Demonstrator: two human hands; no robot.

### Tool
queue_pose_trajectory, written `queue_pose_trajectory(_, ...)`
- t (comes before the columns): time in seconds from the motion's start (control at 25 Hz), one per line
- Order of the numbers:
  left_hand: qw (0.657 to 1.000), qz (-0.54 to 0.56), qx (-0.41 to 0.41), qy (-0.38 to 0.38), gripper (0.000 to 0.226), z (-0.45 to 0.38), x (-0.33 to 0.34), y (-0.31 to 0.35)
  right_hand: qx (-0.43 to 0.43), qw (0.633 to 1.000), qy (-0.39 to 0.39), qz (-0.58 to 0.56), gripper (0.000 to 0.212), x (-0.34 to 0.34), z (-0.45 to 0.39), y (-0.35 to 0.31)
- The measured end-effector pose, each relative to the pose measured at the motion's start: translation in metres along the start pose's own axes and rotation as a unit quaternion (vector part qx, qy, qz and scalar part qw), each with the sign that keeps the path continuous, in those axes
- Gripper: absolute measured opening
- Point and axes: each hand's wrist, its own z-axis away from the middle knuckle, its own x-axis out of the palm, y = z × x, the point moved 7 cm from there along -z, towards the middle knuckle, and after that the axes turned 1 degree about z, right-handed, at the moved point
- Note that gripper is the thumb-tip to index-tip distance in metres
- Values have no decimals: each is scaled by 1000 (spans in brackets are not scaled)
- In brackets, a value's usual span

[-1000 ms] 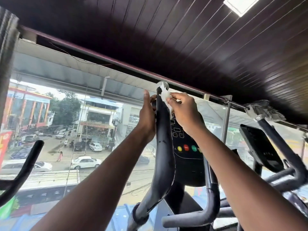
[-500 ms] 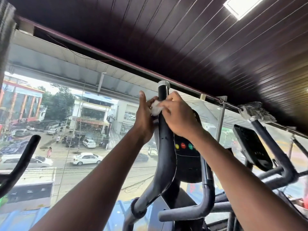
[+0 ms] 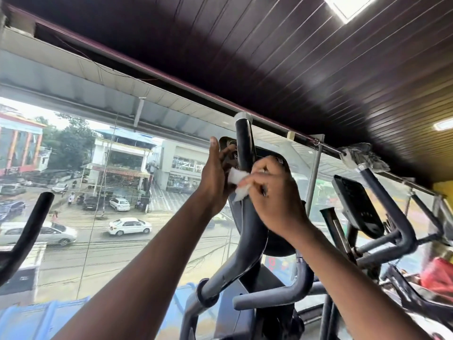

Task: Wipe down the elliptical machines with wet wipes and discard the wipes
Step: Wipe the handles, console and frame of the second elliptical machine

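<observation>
Person stands at an elliptical machine [image 3: 247, 285] facing a big glass window [image 3: 98, 192], both arms raised. Upright black handlebar [image 3: 245, 148] w/ silver end cap runs up the frame center; both hands work on it at mid height.

Left hand [image 3: 214, 182]: on the left side of the bar, thumb pointing straight up, fingers wrapped round behind the bar. Fingertips mostly hidden by the bar, so how tight the grip is can't be told exactly, but it holds the bar.

Right hand [image 3: 274, 200]: on the right side, fingers curled, pinching a white wet wipe [image 3: 236, 181] against the handlebar. Wipe is crumpled, sits between the two hands, touching the bar's left/front face, lower corner hanging loose just beside the left palm.

Console [image 3: 277, 168] is behind the bar, mostly covered by the right hand & wrist; buttons not readable. Lower curved grey handles [image 3: 272, 298] below the forearms.

Rest: 2nd elliptical [image 3: 362, 209] to the right, its handlebar top wrapped in sth grey/white, blurry. Another black handle [image 3: 29, 229] at far left edge. Dark slatted ceiling [image 3: 294, 57] w/ a light panel [image 3: 348, 6] top right. Thru the window: street, white cars [image 3: 130, 225], buildings, trees. Red blurred item [image 3: 436, 276] at lower right, can't ID.
</observation>
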Motion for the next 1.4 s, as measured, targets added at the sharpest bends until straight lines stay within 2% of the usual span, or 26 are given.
queue_pose_trajectory(0.08, 1000, -9, -10, 0, 71, 4, 0, -2, -62, 998, -16, 0, 27, -6, 21, -19)
queue_pose_trajectory(0.12, 1000, -4, -18, -5, 68, 5, 2, -4, -53, 998, -11, 8, 25, -7, 15, -14)
queue_pose_trajectory(0.24, 999, 41, -32, -11, 54, 13, 11, -11, 74, 997, 29, 16, 30, -12, -11, 13)
queue_pose_trajectory(0.28, 998, 46, -34, -16, 54, 16, 13, -13, 78, 996, 36, 21, 30, -12, -7, 11)
queue_pose_trajectory(0.44, 999, 17, -35, -31, 51, 25, 8, -17, -55, 996, 15, 65, 12, -11, 46, -34)
queue_pose_trajectory(0.48, 999, 17, -38, -27, 50, 26, 7, -19, -57, 996, 16, 61, 10, -14, 47, -33)
queue_pose_trajectory(0.6, 997, 44, -50, -34, 53, 31, 7, -27, 80, 994, 55, 40, 17, -19, 25, -7)
queue_pose_trajectory(0.64, 996, 54, -51, -41, 54, 34, 8, -29, 101, 992, 60, 45, 19, -17, 27, -7)
queue_pose_trajectory(0.68, 996, 54, -49, -50, 54, 36, 8, -32, 86, 992, 61, 63, 20, -11, 34, -15)
queue_pose_trajectory(0.8, 997, 48, -42, -47, 49, 45, 6, -33, -38, 994, 42, 94, 20, 1, 74, -51)
queue_pose_trajectory(0.84, 997, 45, -46, -47, 48, 47, 6, -34, -43, 995, 46, 82, 22, -2, 72, -50)
queue_pose_trajectory(0.96, 997, 25, -47, -49, 23, 51, 9, -34, 102, 988, 109, 25, 26, -14, 37, -20)
queue_pose_trajectory(1.0, 998, 19, -37, -47, 18, 54, 10, -33, 123, 986, 113, 9, 25, -14, 31, -16)
queue_pose_trajectory(1.04, 998, 24, -29, -51, 17, 57, 11, -31, 116, 987, 108, 15, 22, -11, 34, -17)
queue_pose_trajectory(1.12, 998, 24, -17, -50, 18, 61, 12, -29, 38, 994, 91, 49, 17, -5, 55, -31)
queue_pose_trajectory(1.2, 999, 0, -16, -38, 20, 66, 8, -30, 4, 997, 82, 14, 14, -9, 61, -33)
queue_pose_trajectory(1.32, 996, -92, -4, 1, 21, 76, 7, -38, 88, 990, 110, -25, 20, -16, 35, -9)
queue_pose_trajectory(1.4, 993, -117, 7, 21, 16, 87, 10, -40, 67, 992, 104, -25, 30, -11, 46, -12)
